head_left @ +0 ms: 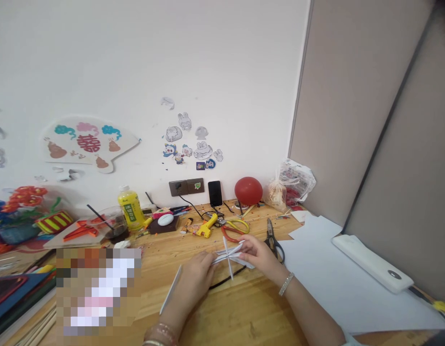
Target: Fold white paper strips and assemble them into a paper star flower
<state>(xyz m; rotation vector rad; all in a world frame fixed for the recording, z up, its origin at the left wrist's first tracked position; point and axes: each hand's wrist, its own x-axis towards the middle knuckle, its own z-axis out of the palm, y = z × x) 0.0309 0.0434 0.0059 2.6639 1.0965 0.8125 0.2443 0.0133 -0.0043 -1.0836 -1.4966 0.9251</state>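
Folded white paper strips, crossed in a star shape, are held up over the wooden table between my two hands. My left hand is closed on the left end of the strips, its fingertips near the crossing point. On the other side, my right hand pinches the upper right ends between thumb and fingers. A loose white strip shows beside my left wrist. Below the paper lies a thin black cord, partly hidden. Black-handled scissors rest close to my right hand.
Behind my hands lie a yellow glue gun and red-and-yellow-handled scissors. A yellow bottle, a phone and a red balloon line the wall. White sheets and a white elongated device occupy the right.
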